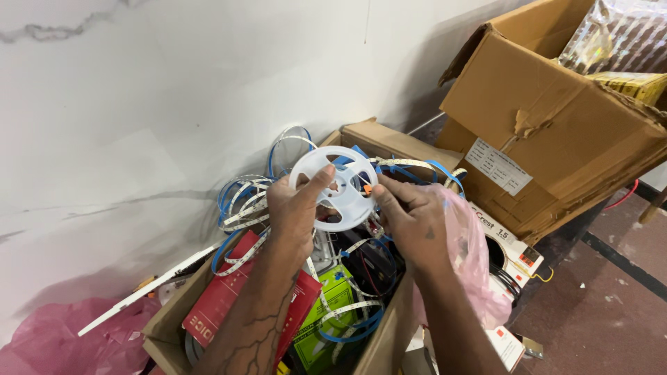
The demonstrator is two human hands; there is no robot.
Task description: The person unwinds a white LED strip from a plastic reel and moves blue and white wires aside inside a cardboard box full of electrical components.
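Note:
My left hand (295,212) grips a white plastic reel (335,187) from its left side, thumb across the face. At the reel's right rim, my right hand (411,219) pinches a small orange piece (367,188). Both hands hover over an open cardboard box (167,326) full of tangled blue and white light strips (243,201). Inside the box lie a red carton (222,295) and a green carton (333,295).
A large torn cardboard box (556,125) leans at the right, holding foil bags (618,35). A pink plastic bag (472,257) hangs by my right wrist, another pink bag (62,340) lies lower left. A white marbled wall stands behind. A white box (511,250) sits beneath.

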